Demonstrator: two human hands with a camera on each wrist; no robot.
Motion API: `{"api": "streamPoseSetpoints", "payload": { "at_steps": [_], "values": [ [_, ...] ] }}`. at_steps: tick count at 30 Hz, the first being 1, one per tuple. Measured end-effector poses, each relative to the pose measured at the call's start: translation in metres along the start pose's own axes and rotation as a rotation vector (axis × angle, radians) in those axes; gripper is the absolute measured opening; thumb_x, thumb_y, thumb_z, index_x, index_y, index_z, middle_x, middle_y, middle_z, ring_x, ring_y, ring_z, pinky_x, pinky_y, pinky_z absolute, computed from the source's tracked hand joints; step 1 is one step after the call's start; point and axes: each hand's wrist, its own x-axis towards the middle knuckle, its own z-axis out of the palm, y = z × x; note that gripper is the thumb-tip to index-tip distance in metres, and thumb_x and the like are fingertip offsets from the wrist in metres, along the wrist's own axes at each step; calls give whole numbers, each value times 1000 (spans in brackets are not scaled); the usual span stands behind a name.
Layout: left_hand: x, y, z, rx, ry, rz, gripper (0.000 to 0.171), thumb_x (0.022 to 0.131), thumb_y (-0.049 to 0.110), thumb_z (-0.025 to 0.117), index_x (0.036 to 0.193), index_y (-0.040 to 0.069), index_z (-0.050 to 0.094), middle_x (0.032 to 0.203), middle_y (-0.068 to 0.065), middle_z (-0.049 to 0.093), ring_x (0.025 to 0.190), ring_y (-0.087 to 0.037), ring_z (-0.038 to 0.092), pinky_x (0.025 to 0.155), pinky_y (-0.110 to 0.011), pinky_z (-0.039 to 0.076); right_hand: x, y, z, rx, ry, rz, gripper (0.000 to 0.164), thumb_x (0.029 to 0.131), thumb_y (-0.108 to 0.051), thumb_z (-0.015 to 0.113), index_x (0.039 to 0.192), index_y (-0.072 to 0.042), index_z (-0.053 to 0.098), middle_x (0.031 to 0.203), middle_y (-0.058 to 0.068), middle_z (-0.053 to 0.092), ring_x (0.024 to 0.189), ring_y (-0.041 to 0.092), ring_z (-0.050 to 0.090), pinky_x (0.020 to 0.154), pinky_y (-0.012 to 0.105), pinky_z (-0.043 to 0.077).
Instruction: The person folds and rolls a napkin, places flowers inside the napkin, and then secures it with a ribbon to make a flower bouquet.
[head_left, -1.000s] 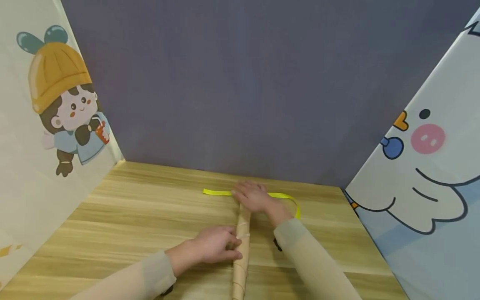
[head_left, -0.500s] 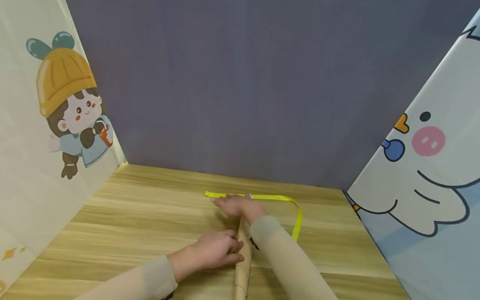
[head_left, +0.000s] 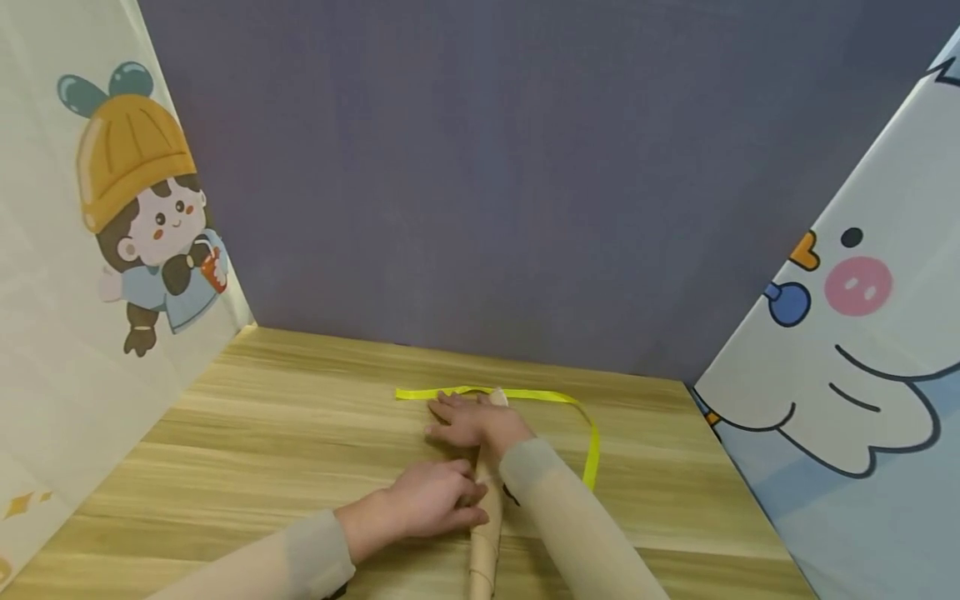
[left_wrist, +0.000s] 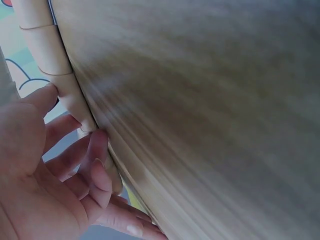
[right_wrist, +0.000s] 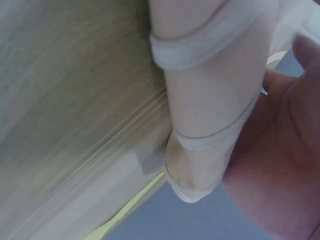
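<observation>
A brown paper roll (head_left: 483,560), wound in slanting layers, lies lengthwise on the wooden table, its far end showing past my right hand. My left hand (head_left: 427,500) holds it from the left; in the left wrist view the thumb and bent fingers (left_wrist: 101,142) touch its side. Across the roll farther up rests my right hand (head_left: 476,421), fingers spread and pointing left. The right wrist view has the palm (right_wrist: 280,165) against the roll (right_wrist: 215,100), and its fingertips are out of sight. A yellow ribbon (head_left: 536,396) runs behind the roll's far end, close to the right fingertips.
The wooden table (head_left: 300,417) meets a dark grey panel (head_left: 465,183) at the back. White panels with cartoon figures stand at the left (head_left: 45,333) and right (head_left: 915,200). The ribbon curves toward me on the right, beside the right sleeve (head_left: 577,525).
My right hand has moved from the roll's far end toward me and left, uncovering that end. The ribbon's left end has shifted slightly left. My left hand stays at the roll.
</observation>
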Motion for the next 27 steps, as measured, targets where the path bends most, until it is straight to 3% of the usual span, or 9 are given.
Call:
{"api": "streamPoseSetpoints", "payload": {
  "at_steps": [5,9,12,17,21,24,27],
  "values": [
    [0,0,-1,10,3,8,33,103,50,74,114,21,85,99,6,68,75,-2,60,60,-22,48,0,-1,2,-32,12,-32,84,106,-74,50,176,-37,21,185,-10,15,172,16,13,140,52,9],
    [1,0,1,27,15,12,31,103,50,74,112,22,84,100,6,69,75,-4,61,61,-23,49,5,-6,3,-19,21,-90,76,110,-68,46,176,-37,24,185,-10,18,172,17,15,140,51,11],
    [2,-1,3,37,39,21,27,103,50,75,102,24,82,99,7,68,74,-3,60,61,-22,48,7,-13,3,27,18,-123,66,113,-60,41,174,-39,28,184,-12,20,172,18,16,139,52,12],
    [-1,-1,5,39,88,40,28,102,48,76,84,27,73,93,10,64,71,1,53,58,-18,42,6,-25,2,148,-4,-146,56,114,-57,39,170,-51,31,181,-19,25,171,18,18,138,55,16],
    [-2,0,3,10,75,27,25,103,47,76,92,25,80,96,9,66,73,2,54,59,-18,43,5,-28,2,277,-27,-169,54,116,-57,35,169,-58,26,183,-13,21,171,20,17,137,59,18],
    [-1,1,1,-16,42,4,26,103,46,76,104,22,85,101,6,69,76,0,57,60,-19,45,1,-20,-2,306,40,-196,55,117,-55,34,171,-54,23,183,-10,22,170,22,23,136,57,23],
    [0,2,0,-45,16,-21,29,102,46,77,111,20,85,106,4,71,81,-1,60,62,-21,48,-10,-3,-9,243,180,-226,59,118,-50,39,175,-40,26,182,-3,30,167,27,32,135,56,28]
  ]
}}
